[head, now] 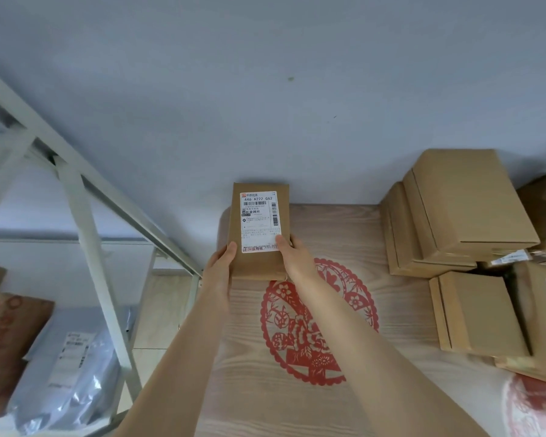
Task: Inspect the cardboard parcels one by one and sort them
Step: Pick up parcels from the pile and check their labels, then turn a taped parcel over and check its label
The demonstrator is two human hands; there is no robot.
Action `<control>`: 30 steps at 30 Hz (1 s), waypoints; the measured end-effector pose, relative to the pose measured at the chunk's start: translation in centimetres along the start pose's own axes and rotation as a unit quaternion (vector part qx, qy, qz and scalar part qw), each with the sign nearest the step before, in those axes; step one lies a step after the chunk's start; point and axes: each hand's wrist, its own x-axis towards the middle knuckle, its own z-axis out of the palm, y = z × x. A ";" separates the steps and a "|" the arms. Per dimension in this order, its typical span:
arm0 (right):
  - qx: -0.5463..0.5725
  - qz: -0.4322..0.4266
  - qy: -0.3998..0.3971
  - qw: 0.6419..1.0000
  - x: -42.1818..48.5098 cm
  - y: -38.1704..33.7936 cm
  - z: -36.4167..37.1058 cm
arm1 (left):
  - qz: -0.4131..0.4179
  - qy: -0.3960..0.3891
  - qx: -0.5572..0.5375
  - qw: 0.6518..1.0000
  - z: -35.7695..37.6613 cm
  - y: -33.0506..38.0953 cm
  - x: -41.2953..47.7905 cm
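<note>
We face a plain blue-grey wall point(265, 89) under soft, even light (a couple of small dark specks mark it). A pale wood-grain table point(407, 310) butts against it, with a round red paper-cut pattern point(281, 326) lying flat at the middle of the surface. Off the table's left edge we see a white metal shelving rack point(85, 222), with light floor point(161, 326) showing between the two.

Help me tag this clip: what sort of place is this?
Probably a parcel pickup point: a labelled cardboard parcel, stacked cardboard boxes on the table, a metal rack holding poly mailers.
</note>
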 end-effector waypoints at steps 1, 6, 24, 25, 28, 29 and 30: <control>-0.001 0.001 -0.001 1.000 0.2 0.0 0.1 | -0.003 0.003 -0.005 1.000 0.1 0.0 0.2; -0.011 0.005 -0.005 1.000 1.0 -0.4 0.0 | -0.009 0.008 -0.006 1.000 0.5 0.1 1.0; 0.098 -0.007 0.025 0.995 -7.7 -4.2 -4.2 | 0.092 0.000 0.021 0.996 0.9 5.4 -8.0; 0.114 -0.009 0.024 0.993 -8.9 -4.3 -4.5 | 0.099 -0.013 0.014 0.995 1.0 5.5 -9.2; 0.181 -0.012 0.017 0.983 -12.7 -4.8 -5.7 | 0.120 -0.058 -0.007 0.991 1.6 5.2 -12.7; 0.200 -0.014 0.017 0.980 -13.8 -4.8 -6.1 | 0.129 -0.068 -0.013 0.989 1.8 5.0 -13.9; 0.213 -0.019 0.017 0.977 -14.9 -4.9 -6.6 | 0.138 -0.080 -0.015 0.987 2.0 4.8 -15.2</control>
